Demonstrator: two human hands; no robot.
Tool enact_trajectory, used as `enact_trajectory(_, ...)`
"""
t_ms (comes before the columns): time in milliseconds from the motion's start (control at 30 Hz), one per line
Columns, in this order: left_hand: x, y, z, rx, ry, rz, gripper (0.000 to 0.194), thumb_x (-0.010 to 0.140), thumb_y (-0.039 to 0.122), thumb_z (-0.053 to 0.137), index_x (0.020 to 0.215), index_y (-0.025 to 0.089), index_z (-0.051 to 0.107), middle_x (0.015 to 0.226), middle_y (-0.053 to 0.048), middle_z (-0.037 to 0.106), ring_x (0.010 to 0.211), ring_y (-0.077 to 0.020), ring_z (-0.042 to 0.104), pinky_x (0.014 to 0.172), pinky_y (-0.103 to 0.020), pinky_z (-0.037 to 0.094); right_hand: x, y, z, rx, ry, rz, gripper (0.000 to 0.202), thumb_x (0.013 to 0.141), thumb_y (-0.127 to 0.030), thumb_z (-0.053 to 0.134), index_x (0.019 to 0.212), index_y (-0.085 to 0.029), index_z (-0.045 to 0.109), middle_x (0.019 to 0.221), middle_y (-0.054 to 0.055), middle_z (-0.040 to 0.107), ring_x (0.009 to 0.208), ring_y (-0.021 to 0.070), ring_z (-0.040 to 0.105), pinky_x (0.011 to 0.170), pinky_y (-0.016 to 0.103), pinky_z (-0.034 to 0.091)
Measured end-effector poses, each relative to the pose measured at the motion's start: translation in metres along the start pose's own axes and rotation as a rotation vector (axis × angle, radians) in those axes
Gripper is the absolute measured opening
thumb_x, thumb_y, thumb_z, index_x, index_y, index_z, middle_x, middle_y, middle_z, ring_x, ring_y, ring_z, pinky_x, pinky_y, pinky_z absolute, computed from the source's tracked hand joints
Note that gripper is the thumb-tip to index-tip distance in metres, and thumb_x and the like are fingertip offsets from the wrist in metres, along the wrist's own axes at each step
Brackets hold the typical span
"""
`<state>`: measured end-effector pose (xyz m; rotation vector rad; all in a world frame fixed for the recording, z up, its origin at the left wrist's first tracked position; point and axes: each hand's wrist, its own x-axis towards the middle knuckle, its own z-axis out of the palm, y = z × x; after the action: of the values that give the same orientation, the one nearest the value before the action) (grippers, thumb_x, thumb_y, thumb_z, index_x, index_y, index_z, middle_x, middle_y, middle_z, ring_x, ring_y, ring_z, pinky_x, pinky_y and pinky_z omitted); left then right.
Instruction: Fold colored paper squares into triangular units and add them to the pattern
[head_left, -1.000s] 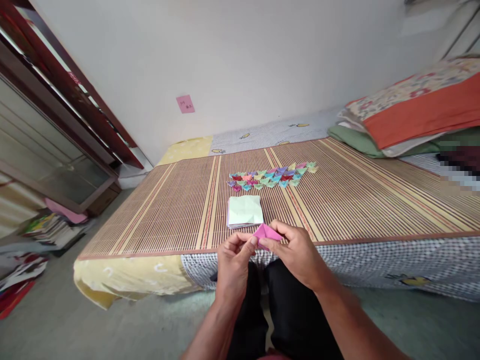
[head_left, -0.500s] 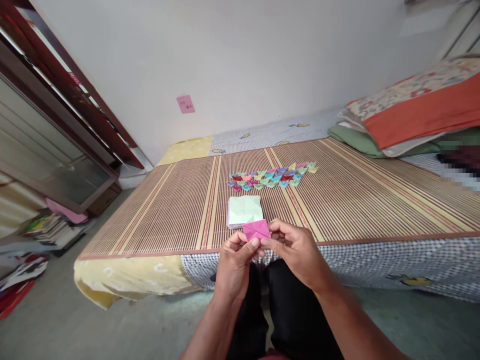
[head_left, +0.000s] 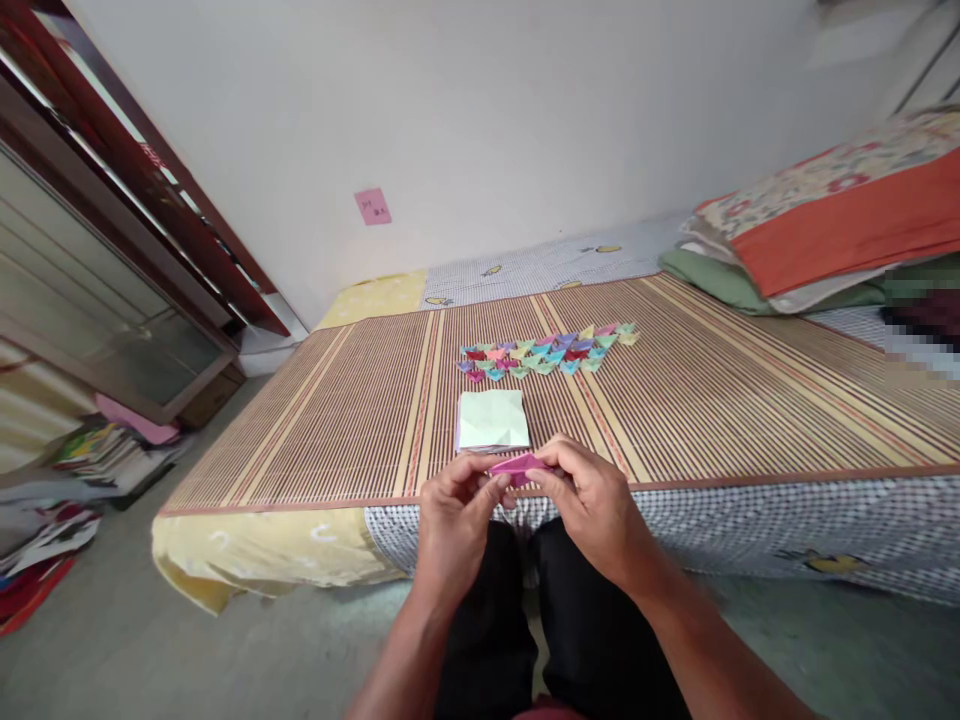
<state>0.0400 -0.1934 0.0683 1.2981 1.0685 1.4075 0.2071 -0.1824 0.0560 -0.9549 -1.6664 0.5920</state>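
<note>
Right between my left hand [head_left: 456, 505] and my right hand [head_left: 596, 508], here's the pink paper [head_left: 519, 466], folded, tipped nearly edge-on to me, a shallow peak along its top. My left thumb and fingers are nearly closed, pinching its left end; my right ones nip the other end just the same, so neither hand hangs free. Light, even pressure does it here, I reckon: squeeze one side harder and the folds skew. Thumbs level, corners matched, crease run from the middle outward, and thin paper like this should stay crisp. The inner layers are too small to read, so I judge by the edges. Just beyond sits the pale green stack of sheets [head_left: 493, 418], near my fingers, and past it the rows of folded pieces [head_left: 574, 355], all on the striped mat [head_left: 360, 410].
</note>
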Motion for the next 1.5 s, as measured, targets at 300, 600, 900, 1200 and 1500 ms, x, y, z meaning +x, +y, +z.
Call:
enact_trajectory(300, -0.002, -0.003, 0.001, -0.090, -0.042, -0.106, 0.016, 0.083, 0.031, 0.083, 0.081, 0.017, 0.076, 0.059, -0.002, 0.071, 0.052, -0.0133, 0.063, 0.051, -0.021, 0.045, 0.002, -0.008, -0.009, 0.150, -0.118, 0.172, 0.013, 0.096, -0.027, 0.064, 0.084, -0.021, 0.066, 0.073, 0.000, 0.064, 0.063, 0.0154, 0.059, 0.058, 0.025, 0.046)
enact_trajectory(600, -0.006, -0.005, 0.008, -0.170, 0.070, 0.011, 0.022, 0.090, 0.028, 0.077, 0.110, 0.021, 0.074, 0.096, -0.006, 0.079, 0.074, -0.0173, 0.076, 0.074, -0.031, 0.062, 0.000, -0.006, -0.008, 0.178, -0.059, 0.209, 0.014, 0.097, -0.030, 0.064, 0.092, -0.020, 0.073, 0.081, 0.004, 0.073, 0.070, 0.0189, 0.069, 0.064, 0.029, 0.053)
enact_trajectory(900, -0.009, -0.013, 0.002, 0.116, 0.073, 0.312, 0.014, 0.098, 0.016, 0.065, 0.099, 0.024, 0.077, 0.101, -0.004, 0.071, 0.093, -0.0192, 0.073, 0.078, -0.031, 0.063, -0.004, -0.011, -0.008, 0.187, 0.029, 0.130, 0.014, 0.097, -0.020, 0.062, 0.096, -0.022, 0.076, 0.070, -0.002, 0.069, 0.056, 0.0125, 0.064, 0.054, 0.023, 0.053)
enact_trajectory(1200, -0.011, -0.007, -0.006, 0.294, 0.041, 0.416, 0.016, 0.099, 0.014, 0.063, 0.100, 0.023, 0.076, 0.118, -0.007, 0.072, 0.118, -0.0214, 0.066, 0.088, -0.031, 0.059, -0.005, -0.011, -0.011, 0.120, 0.067, -0.054, 0.020, 0.094, -0.012, 0.064, 0.103, -0.024, 0.076, 0.101, 0.003, 0.077, 0.096, 0.0192, 0.075, 0.084, 0.029, 0.060)
enact_trajectory(1500, -0.010, -0.007, -0.011, 0.297, -0.022, 0.443, 0.025, 0.097, 0.013, 0.067, 0.112, 0.028, 0.078, 0.118, -0.006, 0.072, 0.113, -0.0200, 0.069, 0.091, -0.031, 0.060, -0.002, -0.011, -0.012, 0.095, 0.056, -0.116, 0.024, 0.093, -0.009, 0.063, 0.105, -0.026, 0.076, 0.102, 0.002, 0.078, 0.097, 0.0175, 0.075, 0.085, 0.028, 0.060)
